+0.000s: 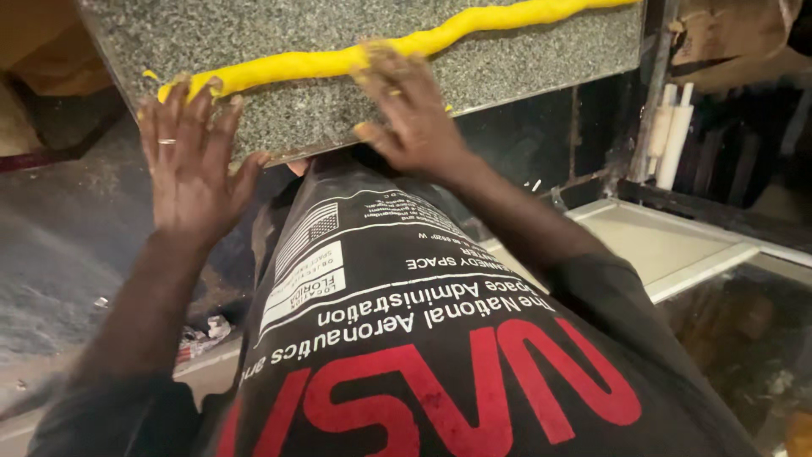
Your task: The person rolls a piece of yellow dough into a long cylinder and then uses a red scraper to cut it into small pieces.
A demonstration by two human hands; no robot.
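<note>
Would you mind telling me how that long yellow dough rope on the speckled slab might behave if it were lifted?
The yellow dough rope looks soft: it bends and varies in thickness, so it would probably sag or stretch. Both hands, left and right, press on it on the slab, so it likely dents easily.

The person wears a black T-shirt [440, 355] with short sleeves, and the arms below the sleeves are bare. Big red letters run across the front of the shirt, with lines of smaller white letters near them (all upside down from the head camera). There is also a small white striped flag patch and a white box with tiny print. The left hand [190, 161] has a thin silver ring [167, 141] on one finger. The right hand [414, 114] has yellow smudges on its fingertips.
</note>
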